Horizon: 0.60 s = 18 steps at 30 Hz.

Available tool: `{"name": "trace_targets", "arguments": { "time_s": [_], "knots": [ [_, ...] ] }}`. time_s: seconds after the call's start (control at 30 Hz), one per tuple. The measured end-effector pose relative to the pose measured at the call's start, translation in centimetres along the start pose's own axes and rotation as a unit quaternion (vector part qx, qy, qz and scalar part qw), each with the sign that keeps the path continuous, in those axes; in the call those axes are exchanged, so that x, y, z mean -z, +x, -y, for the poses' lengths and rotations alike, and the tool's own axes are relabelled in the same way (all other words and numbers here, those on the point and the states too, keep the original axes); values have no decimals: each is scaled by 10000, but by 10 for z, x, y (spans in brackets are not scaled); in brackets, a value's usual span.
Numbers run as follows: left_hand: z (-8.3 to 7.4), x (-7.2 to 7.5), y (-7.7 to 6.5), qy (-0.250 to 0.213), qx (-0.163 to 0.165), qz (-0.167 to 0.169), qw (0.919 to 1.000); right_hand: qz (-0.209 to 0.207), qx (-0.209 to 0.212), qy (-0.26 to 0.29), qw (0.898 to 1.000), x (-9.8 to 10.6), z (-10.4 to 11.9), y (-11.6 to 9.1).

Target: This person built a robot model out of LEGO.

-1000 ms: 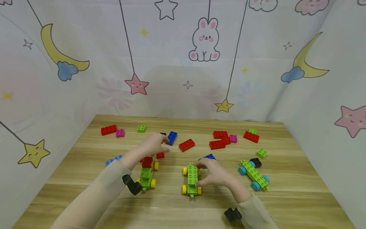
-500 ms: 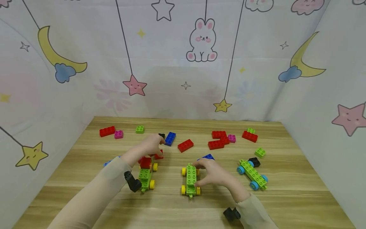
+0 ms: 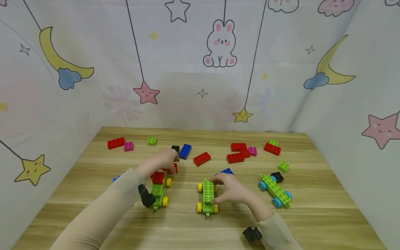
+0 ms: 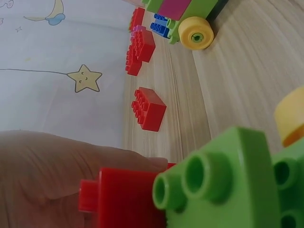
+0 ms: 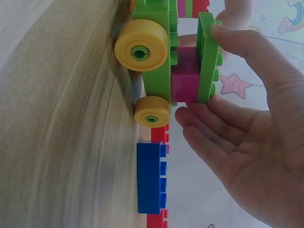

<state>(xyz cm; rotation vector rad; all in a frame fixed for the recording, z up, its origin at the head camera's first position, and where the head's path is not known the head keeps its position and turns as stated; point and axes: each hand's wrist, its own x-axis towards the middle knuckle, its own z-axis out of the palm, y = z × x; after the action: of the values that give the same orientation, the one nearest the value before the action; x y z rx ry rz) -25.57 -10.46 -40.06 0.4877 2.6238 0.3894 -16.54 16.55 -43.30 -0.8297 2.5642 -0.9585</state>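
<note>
blue brick (image 3: 227, 171) beyond middle green car (image 3: 208, 191)

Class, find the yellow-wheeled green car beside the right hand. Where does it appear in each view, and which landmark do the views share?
Head: green car, below centre, beside the right hand.
Left wrist: green car, right of centre, cut off by the top edge.
Right wrist: green car, upper middle, cut off by the top edge.
Shared landmark: the blue brick near that car.
</note>
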Motion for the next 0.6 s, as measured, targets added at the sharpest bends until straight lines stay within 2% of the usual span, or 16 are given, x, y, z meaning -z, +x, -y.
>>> {"name": "trace_targets", "arguments": {
  "time_s": [0.23,0.6],
  "knots": [
    [0,-1,1,39,-10,54,10000,-16,-10,-12,10000,0,-1,0],
    [2,-3,5,108,171,112,9997,-17,-62,-56,10000,0,0,0]
  ]
}}
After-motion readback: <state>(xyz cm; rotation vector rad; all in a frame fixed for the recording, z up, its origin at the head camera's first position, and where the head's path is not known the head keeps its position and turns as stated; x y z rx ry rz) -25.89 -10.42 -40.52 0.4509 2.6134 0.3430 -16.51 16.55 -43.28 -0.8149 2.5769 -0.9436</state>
